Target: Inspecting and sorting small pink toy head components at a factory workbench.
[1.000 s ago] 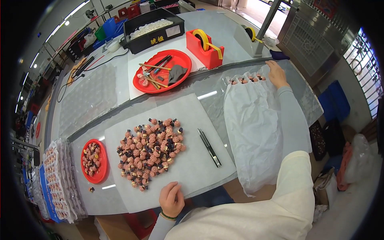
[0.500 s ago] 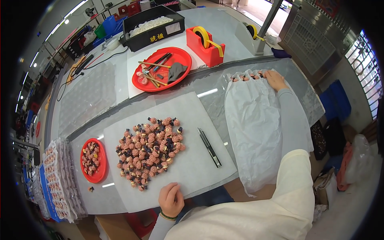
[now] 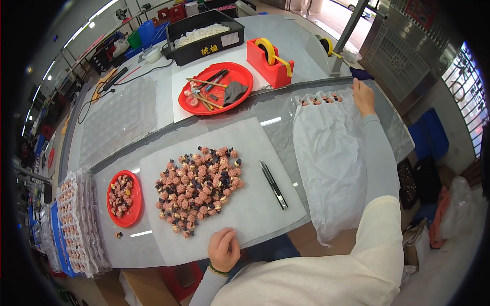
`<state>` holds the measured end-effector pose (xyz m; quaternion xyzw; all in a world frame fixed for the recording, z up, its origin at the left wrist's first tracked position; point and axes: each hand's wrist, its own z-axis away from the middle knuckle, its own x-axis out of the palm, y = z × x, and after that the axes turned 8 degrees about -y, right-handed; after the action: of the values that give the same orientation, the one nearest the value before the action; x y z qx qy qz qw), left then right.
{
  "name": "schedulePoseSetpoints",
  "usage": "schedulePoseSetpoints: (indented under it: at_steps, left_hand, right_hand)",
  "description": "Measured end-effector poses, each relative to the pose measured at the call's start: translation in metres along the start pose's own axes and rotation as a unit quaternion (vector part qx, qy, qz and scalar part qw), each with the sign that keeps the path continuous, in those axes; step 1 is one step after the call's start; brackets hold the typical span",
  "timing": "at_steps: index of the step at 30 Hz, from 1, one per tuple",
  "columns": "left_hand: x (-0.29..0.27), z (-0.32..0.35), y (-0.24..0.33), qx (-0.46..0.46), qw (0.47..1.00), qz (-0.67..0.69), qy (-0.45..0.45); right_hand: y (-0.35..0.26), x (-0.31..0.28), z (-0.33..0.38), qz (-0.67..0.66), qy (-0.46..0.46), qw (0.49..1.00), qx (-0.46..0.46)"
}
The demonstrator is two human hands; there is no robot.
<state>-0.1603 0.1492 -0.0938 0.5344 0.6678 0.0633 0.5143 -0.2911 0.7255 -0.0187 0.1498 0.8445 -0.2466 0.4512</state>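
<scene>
At the upper right I see the right hand (image 3: 363, 97) with its fingers close together, right by the top corner of a crinkled white sheet (image 3: 332, 168); from here I can't tell whether the fingertips touch or pinch it. A row of small pink pieces (image 3: 319, 101) shows along the sheet's upper edge. At bottom centre I have the left hand (image 3: 223, 250), its fingers curled in together, nothing visible in them, a green bracelet (image 3: 218, 270) at the wrist. It lies by the lower edge of a pale mat (image 3: 245, 145).

On the mat, mid-frame, I make out a heap of knobbly pink, cream and dark pieces (image 3: 201, 188), with a black-and-silver pen-like tool (image 3: 274, 184) to its right. Left of the mat sits a small red dish (image 3: 137, 201) of similar pieces; at the far lower left, stacked trays (image 3: 76, 224). Farther out, top centre, I get a red plate (image 3: 240, 74) of sticks and pens, a red tape dispenser (image 3: 278, 76) and a black crate (image 3: 186, 57).
</scene>
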Motion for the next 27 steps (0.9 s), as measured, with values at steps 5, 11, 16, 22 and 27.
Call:
schedulePoseSetpoints:
  at_steps: [5, 11, 16, 22, 27]
  left_hand:
    - [-0.009, 0.0, 0.001, -0.008, 0.998, 0.069, -0.004]
    - [-0.101, 0.001, 0.028, -0.115, 0.801, 0.436, -0.393]
    - [-0.144, 0.007, 0.06, 0.05, 0.776, 0.436, -0.452]
    - [-0.097, 0.029, 0.023, 0.008, 0.969, 0.14, -0.203]
    - [-0.026, 0.016, -0.007, -0.086, 0.964, 0.247, -0.045]
  right_hand:
    - [-0.067, -0.035, 0.052, -0.121, 0.0, 0.985, -0.125]
    - [-0.167, -0.078, 0.163, -0.166, -0.111, 0.918, -0.342]
    - [-0.238, -0.103, 0.234, -0.25, -0.19, 0.845, -0.432]
    - [-0.284, -0.087, 0.338, -0.301, -0.234, 0.81, -0.446]
    - [-0.296, -0.029, 0.37, -0.413, -0.279, 0.815, -0.296]
